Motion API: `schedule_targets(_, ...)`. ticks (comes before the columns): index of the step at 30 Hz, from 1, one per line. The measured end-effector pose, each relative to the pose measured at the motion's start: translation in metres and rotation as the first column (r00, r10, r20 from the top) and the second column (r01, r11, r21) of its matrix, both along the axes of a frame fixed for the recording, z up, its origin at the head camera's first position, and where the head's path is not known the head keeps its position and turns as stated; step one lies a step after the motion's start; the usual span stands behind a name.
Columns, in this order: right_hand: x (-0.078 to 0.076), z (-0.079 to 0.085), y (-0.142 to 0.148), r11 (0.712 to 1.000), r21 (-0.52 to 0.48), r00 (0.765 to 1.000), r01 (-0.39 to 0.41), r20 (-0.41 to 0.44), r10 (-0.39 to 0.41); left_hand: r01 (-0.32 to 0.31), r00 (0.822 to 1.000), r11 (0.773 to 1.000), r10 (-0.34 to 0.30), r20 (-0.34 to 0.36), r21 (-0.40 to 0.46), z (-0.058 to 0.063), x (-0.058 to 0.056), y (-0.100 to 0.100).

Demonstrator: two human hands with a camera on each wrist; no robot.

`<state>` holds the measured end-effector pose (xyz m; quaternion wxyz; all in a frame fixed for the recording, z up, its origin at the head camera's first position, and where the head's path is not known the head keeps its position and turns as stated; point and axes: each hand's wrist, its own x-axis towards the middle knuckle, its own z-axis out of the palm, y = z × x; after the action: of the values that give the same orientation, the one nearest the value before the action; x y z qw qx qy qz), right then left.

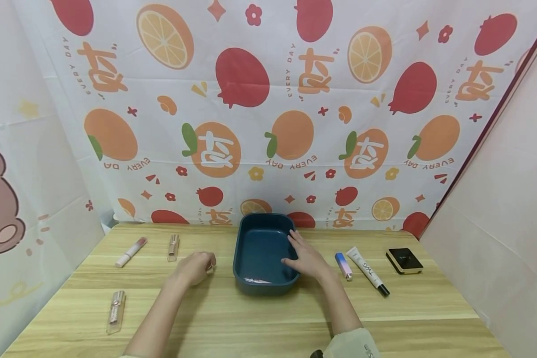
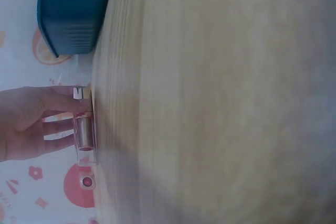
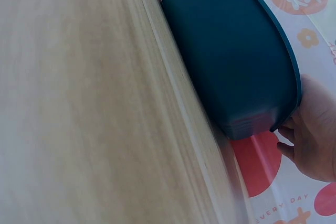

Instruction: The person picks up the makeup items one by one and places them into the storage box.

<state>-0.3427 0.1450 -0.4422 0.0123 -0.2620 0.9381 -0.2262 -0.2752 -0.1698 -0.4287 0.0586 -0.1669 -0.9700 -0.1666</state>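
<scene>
My left hand point(image 1: 191, 269) is low over the table, left of a dark teal plastic box point(image 1: 266, 288). It pinches a lipstick in a clear case point(image 2: 85, 132), best seen in the left wrist view; in the head view the fingers mostly hide it. My right hand point(image 1: 310, 259) holds the right wall of the box, with the thumb over the inside and the fingers along the rim. In the right wrist view the fingers point(image 3: 286, 150) show beside the box corner. A slim pinkish item point(image 1: 257, 281) lies inside against the near wall, its kind unclear.
At left lie a lip gloss tube point(image 1: 131, 252) and two more clear-cased lipsticks point(image 1: 173, 247), one nearer the front. To the right are a blue-pink lipstick tube point(image 1: 343, 266), a white squeeze tube with black cap point(image 1: 368, 271) and a black square compact point(image 1: 404, 260). A fruit-print curtain point(image 1: 268, 184) backs the table.
</scene>
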Motion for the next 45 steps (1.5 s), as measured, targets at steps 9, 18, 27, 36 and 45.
schedule_targets(9,-0.002,0.001,-0.001,1.000,-0.008,1.000,0.007,0.017,-0.007,-0.030,0.999,1.000,0.030,0.025,0.000,0.001,0.000,-0.001)
schedule_targets(18,-0.003,0.001,0.000,1.000,-0.005,1.000,0.004,0.016,-0.004,-0.078,0.993,0.997,0.074,0.096,0.030,0.008,0.008,-0.018)
schedule_targets(27,-0.004,0.001,0.002,1.000,-0.011,1.000,0.008,0.021,-0.007,-0.083,0.983,0.991,0.063,0.174,0.109,0.011,0.013,-0.031)
schedule_targets(36,-0.005,0.001,0.001,1.000,-0.004,1.000,0.008,0.027,-0.008,-0.094,0.977,0.985,0.063,0.205,0.144,0.007,0.010,-0.033)
schedule_targets(45,-0.005,0.001,0.001,1.000,-0.002,1.000,-0.002,0.026,0.002,-0.086,0.981,0.986,0.059,0.185,0.140,0.006,0.010,-0.034)
